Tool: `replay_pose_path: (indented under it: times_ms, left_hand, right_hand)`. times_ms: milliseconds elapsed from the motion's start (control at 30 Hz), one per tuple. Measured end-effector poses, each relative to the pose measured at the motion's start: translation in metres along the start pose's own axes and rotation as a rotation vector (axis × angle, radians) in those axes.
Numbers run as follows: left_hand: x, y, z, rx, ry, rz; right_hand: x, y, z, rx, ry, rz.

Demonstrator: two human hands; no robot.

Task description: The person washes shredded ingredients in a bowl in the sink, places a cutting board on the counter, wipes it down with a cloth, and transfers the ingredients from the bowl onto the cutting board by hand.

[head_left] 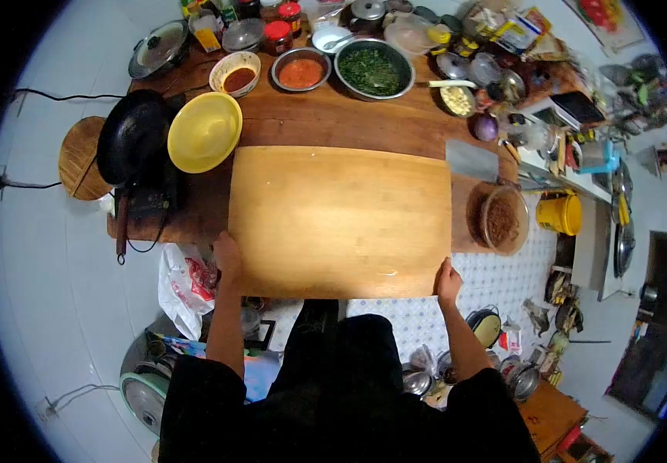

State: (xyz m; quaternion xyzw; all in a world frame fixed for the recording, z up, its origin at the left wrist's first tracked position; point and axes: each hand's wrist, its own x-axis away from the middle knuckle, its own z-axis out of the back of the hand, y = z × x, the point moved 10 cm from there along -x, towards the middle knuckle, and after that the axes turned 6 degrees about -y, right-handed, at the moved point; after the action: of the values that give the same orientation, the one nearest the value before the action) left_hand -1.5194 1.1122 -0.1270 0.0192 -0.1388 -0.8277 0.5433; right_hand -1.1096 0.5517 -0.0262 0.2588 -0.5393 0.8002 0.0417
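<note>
A large wooden cutting board (341, 224) lies in front of me, its near edge reaching past the front of the wooden table. My left hand (227, 256) is closed on the board's left edge, close to the near corner. At the near right corner, my right hand (448, 282) grips the opposite edge, thumb on the side; the fingers underneath are hidden. The board's top bears only small wet marks and specks. Just beyond its upper left corner sits a yellow bowl (205, 133). To the right stands a clear bowl of brown minced filling (505, 220).
Along the table's back are a bowl of chopped greens (374, 69), a bowl of red sauce (301, 71), a bowl of dark sauce (238, 77) and several jars. A black wok (134, 137) stands left. A grey sheet (472, 160) and a purple onion (485, 126) lie right.
</note>
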Motion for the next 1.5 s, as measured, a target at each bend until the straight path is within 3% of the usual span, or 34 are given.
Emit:
replay_pose_path:
  times_ms: [100,167,200,267,333,433,467,533,567,600,667,733,800,833,900,933,1000,1133,1167,1300,1500]
  left_hand:
    - [-0.026,0.070,0.043,0.024,0.040,-0.032]
    - [-0.030,0.040,0.003,0.392,-0.151,0.222]
    - [-0.030,0.038,-0.004,0.370,-0.189,0.253]
    - [-0.032,0.054,0.009,0.339,-0.208,0.307]
    - [-0.038,0.065,0.024,0.455,-0.204,0.384]
    - [-0.049,0.083,0.033,0.287,-0.396,0.367]
    - [-0.062,0.104,0.044,0.241,-0.420,0.274]
    - [-0.065,0.105,0.035,0.195,-0.464,0.200]
    - [-0.068,0.103,0.035,-0.004,-0.431,0.063]
    - [-0.067,0.108,0.035,-0.198,-0.392,-0.079]
    - [-0.072,0.109,0.044,-0.156,-0.383,-0.032]
    - [-0.083,0.120,0.047,-0.112,-0.357,-0.002]
    - [-0.098,0.151,0.060,0.251,-0.116,-0.093]
    - [-0.106,0.164,0.049,0.254,-0.112,-0.095]
    - [-0.116,0.196,0.043,0.410,-0.019,-0.217]
    - [-0.116,0.202,0.039,0.412,-0.022,-0.218]
    - [-0.116,0.221,0.029,0.243,-0.061,-0.283]
    - [-0.101,0.236,0.026,0.156,0.068,-0.422]
    - [-0.099,0.233,0.020,0.155,0.011,-0.396]
    - [-0.097,0.232,0.014,0.113,-0.069,-0.414]
    - [-0.093,0.235,0.011,0.114,-0.062,-0.462]
  right_hand:
    - [-0.043,0.008,0.001,0.320,0.206,0.038]
    - [-0.063,0.012,0.002,0.414,0.170,0.069]
    - [-0.077,0.037,0.007,0.370,0.182,0.033]
    - [-0.068,-0.008,-0.014,0.515,0.244,0.114]
    - [-0.090,0.044,0.026,0.805,0.167,-0.133]
    - [-0.080,-0.008,-0.030,1.056,0.148,-0.106]
    - [-0.081,0.001,-0.030,1.037,0.125,-0.259]
    - [-0.077,-0.011,-0.037,1.085,0.340,-0.220]
    - [-0.087,0.005,-0.014,1.230,0.262,-0.057]
    - [-0.091,0.010,-0.003,1.248,0.253,-0.064]
    - [-0.095,0.032,0.018,1.211,0.207,-0.268]
    - [-0.096,0.021,0.023,1.272,0.253,-0.172]
    - [-0.101,-0.025,-0.010,1.223,0.109,0.098]
    - [-0.099,-0.056,-0.038,1.326,0.221,0.097]
    - [-0.110,-0.091,-0.099,1.221,0.187,0.090]
    - [-0.117,-0.100,-0.126,1.113,0.153,0.085]
    - [-0.133,-0.123,-0.193,0.942,-0.038,0.333]
    - [-0.139,-0.182,-0.334,0.852,-0.270,0.580]
    - [-0.144,-0.191,-0.355,0.893,-0.282,0.627]
    - [-0.163,-0.196,-0.402,0.903,-0.337,0.742]
    - [-0.177,-0.196,-0.414,0.800,-0.321,0.691]
